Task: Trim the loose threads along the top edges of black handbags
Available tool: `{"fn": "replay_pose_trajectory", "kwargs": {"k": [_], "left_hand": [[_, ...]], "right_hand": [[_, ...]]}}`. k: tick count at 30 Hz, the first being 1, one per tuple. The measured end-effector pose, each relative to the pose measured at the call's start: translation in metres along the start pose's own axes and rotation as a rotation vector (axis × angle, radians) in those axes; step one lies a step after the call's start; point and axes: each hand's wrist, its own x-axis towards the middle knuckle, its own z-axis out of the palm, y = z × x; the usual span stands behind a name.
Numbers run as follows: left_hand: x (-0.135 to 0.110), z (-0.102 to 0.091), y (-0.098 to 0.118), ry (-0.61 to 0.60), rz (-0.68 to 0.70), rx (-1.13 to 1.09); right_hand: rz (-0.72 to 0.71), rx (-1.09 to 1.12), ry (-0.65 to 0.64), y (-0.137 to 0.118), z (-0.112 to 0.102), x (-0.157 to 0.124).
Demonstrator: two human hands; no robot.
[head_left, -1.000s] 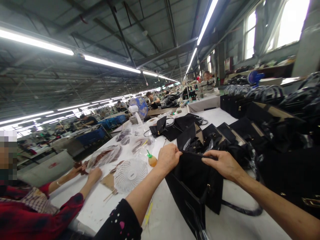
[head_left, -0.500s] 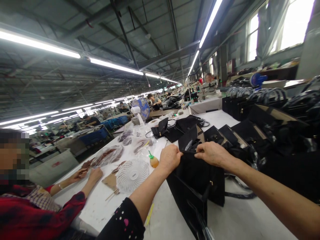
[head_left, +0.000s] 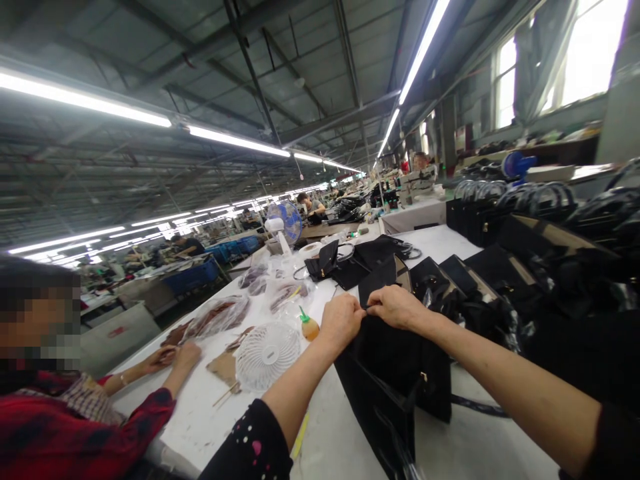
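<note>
A black handbag (head_left: 395,367) stands in front of me on the white table, a small gold-coloured zip pull hanging on its side. Both hands pinch its top edge, close together. My left hand (head_left: 343,319) is closed on the left part of that edge. Beside it, my right hand (head_left: 397,307) grips the same edge with thumb and fingers, the fingertips of the two hands nearly touching. Parts of the rim are hidden behind my fingers. A plastic-wrapped handle lies low at the front of the bag.
More black bags (head_left: 470,280) crowd the right side. To the left are a white fan (head_left: 267,357), a small bottle with a green tip (head_left: 309,327) and plastic-wrapped brown pieces (head_left: 220,313). A co-worker in a red checked sleeve (head_left: 135,420) handles brown pieces at the table's left edge.
My right hand has slid left along the bag's edge, up close to my left hand. My left hand keeps its pinch. The view has shifted slightly.
</note>
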Motion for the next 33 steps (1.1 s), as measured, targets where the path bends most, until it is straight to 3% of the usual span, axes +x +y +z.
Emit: {"fn": "replay_pose_trajectory", "kwargs": {"k": [8, 17, 33], "left_hand": [[-0.01, -0.003, -0.02, 0.05, 0.001, -0.156], [-0.013, -0.011, -0.016, 0.029, -0.008, -0.086], [-0.011, -0.003, -0.021, 0.008, 0.015, 0.075]], "right_hand": [[-0.009, 0.021, 0.018, 0.003, 0.008, 0.006], [-0.051, 0.056, 0.047, 0.003, 0.011, 0.006], [-0.1, -0.012, 0.006, -0.006, 0.01, 0.013]]}}
